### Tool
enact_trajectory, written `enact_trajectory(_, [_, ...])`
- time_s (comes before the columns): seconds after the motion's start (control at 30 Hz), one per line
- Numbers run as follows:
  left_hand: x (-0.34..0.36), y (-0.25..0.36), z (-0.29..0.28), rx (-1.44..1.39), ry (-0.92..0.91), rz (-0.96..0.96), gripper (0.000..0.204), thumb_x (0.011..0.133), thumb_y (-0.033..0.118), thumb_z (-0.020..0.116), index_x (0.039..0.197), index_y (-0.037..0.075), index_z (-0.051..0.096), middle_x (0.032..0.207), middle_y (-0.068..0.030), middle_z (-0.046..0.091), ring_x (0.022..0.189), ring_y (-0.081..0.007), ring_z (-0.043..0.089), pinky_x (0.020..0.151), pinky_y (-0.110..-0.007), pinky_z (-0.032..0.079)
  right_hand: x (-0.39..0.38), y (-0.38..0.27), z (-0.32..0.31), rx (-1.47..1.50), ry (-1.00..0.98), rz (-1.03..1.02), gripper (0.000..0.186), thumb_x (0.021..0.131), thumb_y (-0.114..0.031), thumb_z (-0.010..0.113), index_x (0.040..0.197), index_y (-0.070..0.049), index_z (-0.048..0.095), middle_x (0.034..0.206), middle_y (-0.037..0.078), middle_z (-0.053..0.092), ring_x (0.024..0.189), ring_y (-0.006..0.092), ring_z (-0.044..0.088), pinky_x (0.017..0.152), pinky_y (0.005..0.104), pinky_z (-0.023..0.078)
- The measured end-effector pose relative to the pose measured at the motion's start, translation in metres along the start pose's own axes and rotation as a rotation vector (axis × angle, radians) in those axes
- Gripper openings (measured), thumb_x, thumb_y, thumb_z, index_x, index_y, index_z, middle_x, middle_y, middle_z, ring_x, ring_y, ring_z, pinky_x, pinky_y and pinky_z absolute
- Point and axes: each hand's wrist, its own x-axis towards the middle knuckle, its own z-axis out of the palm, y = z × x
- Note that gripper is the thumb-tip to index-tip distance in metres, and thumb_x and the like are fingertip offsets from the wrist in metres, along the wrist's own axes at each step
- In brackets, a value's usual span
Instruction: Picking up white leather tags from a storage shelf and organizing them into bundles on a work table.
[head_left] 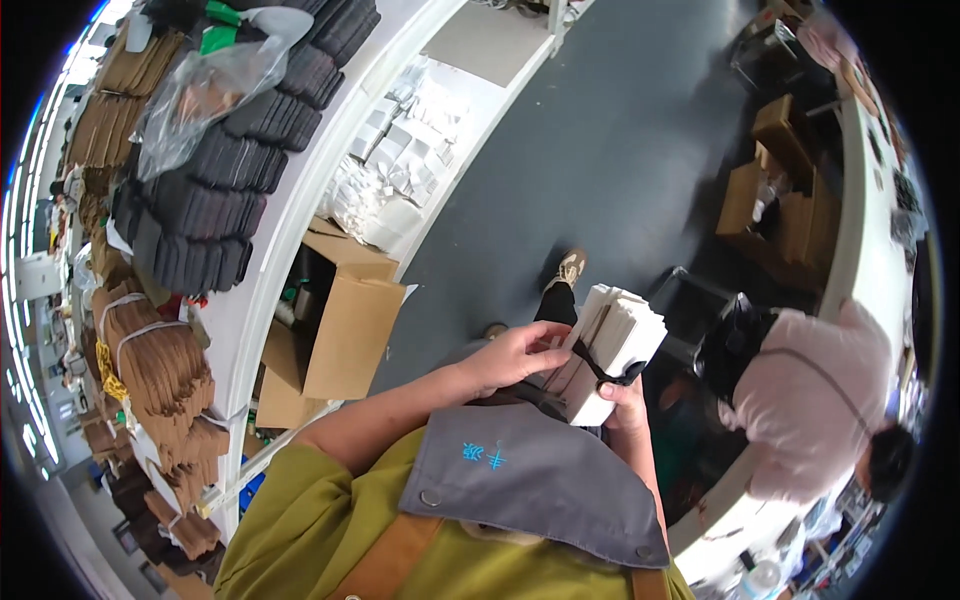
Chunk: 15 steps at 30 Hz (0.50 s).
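Note:
In front of my body is a thick bundle of white flat pieces [625,340], tilted, with a black band [610,372] around its middle. My right hand [625,402] grips its near right side, thumb pressed on the white pieces close to the band. At the left side of the bundle, my left hand [520,355] has its fingers bent against the edges of the pieces and the band. The left fingertips are partly hidden, and so are the right hand's fingers beneath the bundle.
On the left, a long white table [285,215] bears dark stacked pieces [215,200] and brown tied stacks [160,350]. An open cardboard box [350,335] stands below it. At right, a person in a pink top [815,390] sits close by, with another open box [780,190] farther off.

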Motion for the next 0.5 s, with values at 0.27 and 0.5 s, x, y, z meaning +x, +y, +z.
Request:
enact_trajectory(0.27, [0.127,0.058,-0.038,-0.022,0.378,-0.04,0.04,0.094,0.017,0.06,0.129,0.0,0.05,0.117,-0.0068,0.057,0.108,-0.0138,0.055,0.094,-0.029,0.043,0.138,-0.091,-0.053,-0.075,0.035,0.136,0.09,0.051,-0.019,0.082,0.129,0.003,0.043,0.114,0.014,0.057,0.105,0.0266,0.057,0.091,0.0372,0.047])
enact_trajectory(0.5, [0.188,-0.008,-0.095,0.219,0.714,-0.173,0.024,0.092,0.013,0.061,0.112,-0.001,0.063,0.104,-0.0076,0.065,0.088,-0.0086,0.059,0.079,-0.024,0.048,0.227,-0.114,-0.123,0.173,0.098,0.365,0.077,0.063,-0.029,0.077,0.127,0.002,0.046,0.114,0.016,0.059,0.104,0.0301,0.059,0.09,0.0408,0.049])
